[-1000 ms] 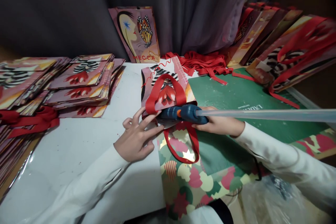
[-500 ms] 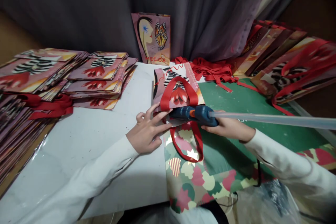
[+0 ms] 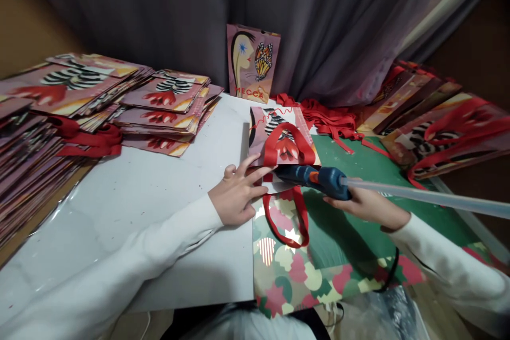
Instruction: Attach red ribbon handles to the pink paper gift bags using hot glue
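A pink printed paper bag (image 3: 258, 138) lies in front of me, its mouth towards me. One red ribbon handle (image 3: 271, 144) loops over the printed front and another red ribbon handle (image 3: 305, 223) loops towards me. My left hand (image 3: 237, 196) is open, fingers spread, with fingertips touching the left side of the bag's mouth. My right hand (image 3: 366, 203) is closed around a dark blue hot glue gun (image 3: 332, 181) with a long translucent glue stick (image 3: 418, 195) out of its back. The gun's nozzle points left into the mouth, its tip hidden.
Stacks of flat printed bags (image 3: 159, 109) stand on the left with red ribbons (image 3: 95, 141) beside them. A MECCA bag (image 3: 253, 64) leans on the curtain (image 3: 171, 10). Red ribbons (image 3: 330, 117) lie piled behind. Finished-looking bags (image 3: 438, 133) stand at right. Under the work is a green patterned sheet (image 3: 350, 223).
The whole view has shifted, so the scene sits further right. Relative to the bag, the glue gun has moved slightly right. My left hand remains at the bag's left side.
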`<state>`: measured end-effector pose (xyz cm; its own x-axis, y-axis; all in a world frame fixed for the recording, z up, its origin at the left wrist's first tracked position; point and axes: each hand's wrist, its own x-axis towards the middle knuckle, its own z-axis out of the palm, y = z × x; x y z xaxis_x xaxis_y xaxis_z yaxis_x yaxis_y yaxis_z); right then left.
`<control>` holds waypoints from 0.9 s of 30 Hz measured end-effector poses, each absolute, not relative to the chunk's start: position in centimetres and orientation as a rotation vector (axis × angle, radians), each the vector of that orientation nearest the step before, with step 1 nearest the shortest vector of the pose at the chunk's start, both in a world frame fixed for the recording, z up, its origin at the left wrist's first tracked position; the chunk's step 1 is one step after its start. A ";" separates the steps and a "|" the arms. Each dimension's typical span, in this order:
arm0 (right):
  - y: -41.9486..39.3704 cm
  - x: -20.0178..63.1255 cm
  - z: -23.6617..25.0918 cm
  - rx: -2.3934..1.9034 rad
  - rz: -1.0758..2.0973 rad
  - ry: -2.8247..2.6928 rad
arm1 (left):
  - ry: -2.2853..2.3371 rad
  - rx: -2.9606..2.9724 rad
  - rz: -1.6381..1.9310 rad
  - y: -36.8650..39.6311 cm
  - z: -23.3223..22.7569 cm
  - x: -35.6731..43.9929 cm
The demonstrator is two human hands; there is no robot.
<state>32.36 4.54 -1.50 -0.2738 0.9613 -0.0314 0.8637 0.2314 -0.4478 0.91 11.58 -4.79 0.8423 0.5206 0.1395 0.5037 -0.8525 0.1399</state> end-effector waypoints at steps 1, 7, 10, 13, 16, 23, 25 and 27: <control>4.4 32.6 -1.4 -1.736 0.559 -2.250 | 0.810 2.924 0.266 11.6 -4.7 1.0; 3.7 33.5 -0.9 -1.926 0.542 -2.199 | 0.799 2.932 0.293 11.5 -4.4 1.4; 3.6 33.4 -0.2 -1.913 0.507 -2.225 | 0.793 2.927 0.299 11.5 -4.4 1.7; 3.7 33.0 0.7 -1.884 0.466 -2.269 | 0.778 2.912 0.309 11.5 -4.4 2.0; 3.8 32.7 1.6 -1.904 0.472 -2.323 | 0.770 2.902 0.311 11.6 -4.4 2.2; 4.1 32.0 3.4 -2.099 0.397 -2.383 | 0.727 2.886 0.305 11.7 -4.4 2.1; 4.3 31.6 3.9 -2.189 0.366 -2.406 | 0.726 2.885 0.305 11.7 -4.4 2.1; 4.6 31.0 4.5 -2.274 0.330 -2.451 | 0.729 2.887 0.306 11.7 -4.4 2.1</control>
